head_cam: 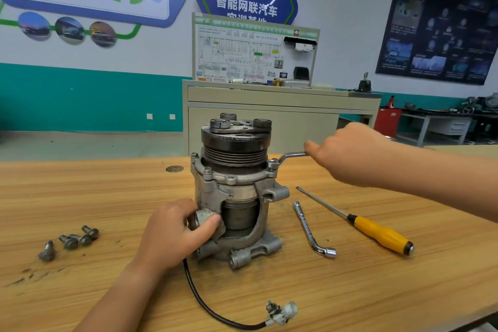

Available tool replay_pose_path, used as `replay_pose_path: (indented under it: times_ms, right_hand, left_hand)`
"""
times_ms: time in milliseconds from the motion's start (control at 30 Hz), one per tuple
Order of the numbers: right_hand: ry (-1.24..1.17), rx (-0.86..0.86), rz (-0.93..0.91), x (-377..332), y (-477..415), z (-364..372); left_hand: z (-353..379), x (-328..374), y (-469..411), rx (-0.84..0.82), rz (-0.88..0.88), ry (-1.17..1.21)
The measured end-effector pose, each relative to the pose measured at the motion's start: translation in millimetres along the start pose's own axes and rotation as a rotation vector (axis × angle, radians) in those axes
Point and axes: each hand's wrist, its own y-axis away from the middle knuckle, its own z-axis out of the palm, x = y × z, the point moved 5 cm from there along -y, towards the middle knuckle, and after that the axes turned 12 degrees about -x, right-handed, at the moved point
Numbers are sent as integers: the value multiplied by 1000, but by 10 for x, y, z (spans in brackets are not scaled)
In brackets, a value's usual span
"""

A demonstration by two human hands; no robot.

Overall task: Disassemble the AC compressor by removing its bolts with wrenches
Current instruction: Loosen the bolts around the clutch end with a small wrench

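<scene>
Steel wrench (292, 155) held in right grip (350, 153); left grip (172, 232) clasps compressor (237, 191), well inside table (80, 197) edges.

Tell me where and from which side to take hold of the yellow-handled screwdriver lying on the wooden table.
Grip the yellow-handled screwdriver by its thick yellow handle, from above. It lies flat on the wooden table, handle nearest the person, thin shaft pointing away. The chrome L-shaped socket wrench lies apart on its left, so the handle is free.
</scene>
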Motion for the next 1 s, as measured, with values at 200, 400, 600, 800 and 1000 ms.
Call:
replay_pose_path:
  times_ms: [200,400,600,800,1000]
  right_hand:
    - [-213,275,18,-32,-519,84]
    - [-483,666,12,-194,-597,36]
    - [-855,623,268,-61,-304,187]
    - [-704,539,228,-195,330,64]
    - [-497,202,263,-274,517,77]
  left_hand:
    - [-5,-15,-5,-11,-7,-2]
    - [-18,-37,-28,-36,13,-91]
    - [-16,-35,-41,-50,28,-118]
    - [-12,-50,-37,-45,13,-106]
    - [0,-51,-38,-50,-9,-99]
